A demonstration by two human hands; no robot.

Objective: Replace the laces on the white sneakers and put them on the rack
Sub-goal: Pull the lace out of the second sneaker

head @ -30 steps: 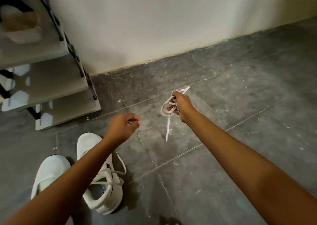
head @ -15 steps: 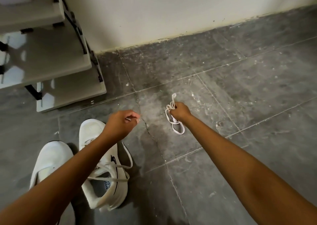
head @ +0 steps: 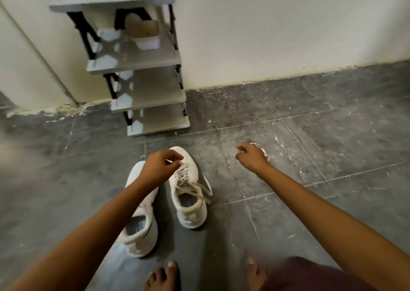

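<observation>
Two white sneakers (head: 164,193), the right-hand one with off-white laces (head: 193,188). Dark grey tiled floor (head: 310,180) flecked with white specks. Cream wall (head: 266,24). Rack (head: 142,62) with pale grey shelves, black supports. Garment (head: 310,275), possibly maroon.

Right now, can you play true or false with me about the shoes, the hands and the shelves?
1. Both white sneakers stand on the floor. True.
2. The right sneaker has no lace. False: a loose lace runs through it.
3. The right hand is gripping a sneaker. False: it holds nothing and hangs above a bundled lace on the floor.
4. The left hand is over the sneakers' toes. True.
5. The rack is bare. False: a pale shoe sits on an upper shelf.
</observation>
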